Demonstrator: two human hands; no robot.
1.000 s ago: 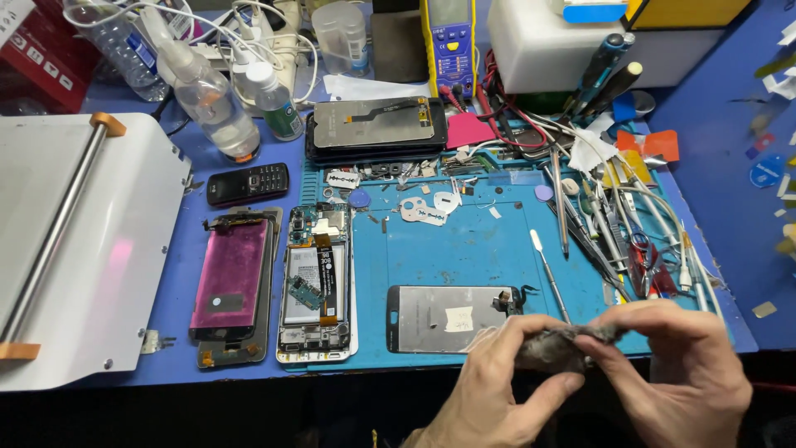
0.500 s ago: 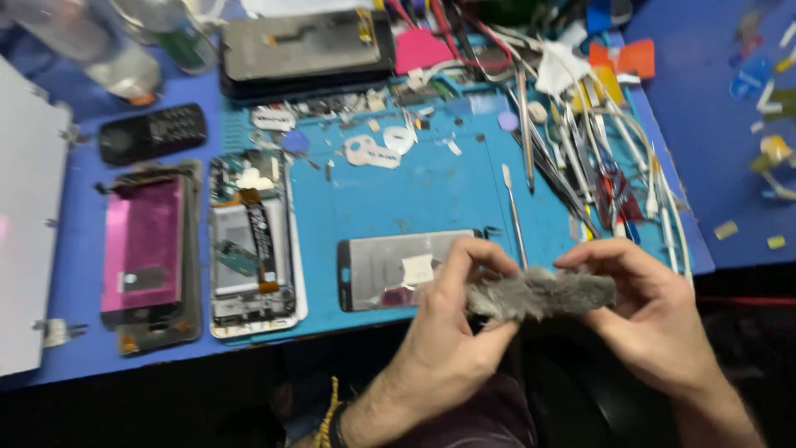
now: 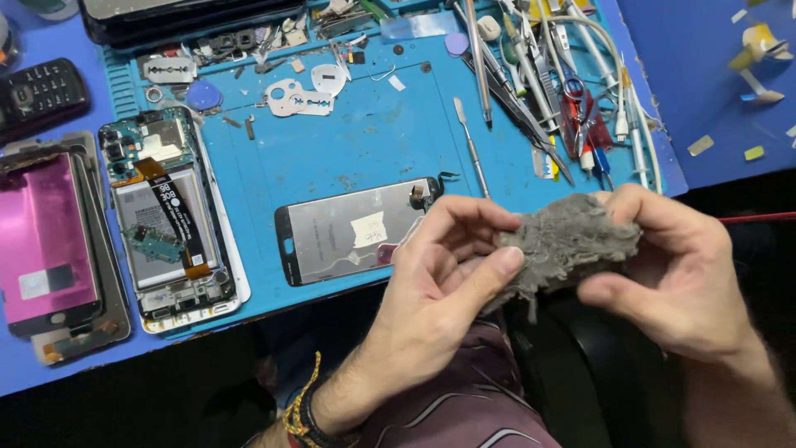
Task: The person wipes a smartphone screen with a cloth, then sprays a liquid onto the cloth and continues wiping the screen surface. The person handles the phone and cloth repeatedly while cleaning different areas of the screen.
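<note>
Both hands hold a frayed grey rag (image 3: pixel 568 241) in the lower right of the frame, just off the near edge of the blue work mat (image 3: pixel 365 158), over the lap. The rag's long axis runs roughly left-right, tilted a little up toward the right; ragged threads hang off its lower left end. Left hand (image 3: pixel 452 265) is closed on the left end, thumb pressed on the near side, fingers curled over the top. Right hand (image 3: pixel 676 274) is pinched on the right end, thumb under, fingers wrapped over the top. Rag is bunched between them, clear of the mat.

Just left of the left hand, a detached phone screen panel (image 3: pixel 348 236) lies flat on the mat, partly covered by the fingers. Further left, an opened phone (image 3: pixel 170 220) with battery and boards exposed. At the left edge, a pink-faced display (image 3: pixel 41 241). Upper left, a small black keypad phone (image 3: pixel 37 95). Upper right, a pile of tweezers and hand tools (image 3: pixel 547 83). A metal spudger (image 3: pixel 471 149) lies above the hands.
</note>
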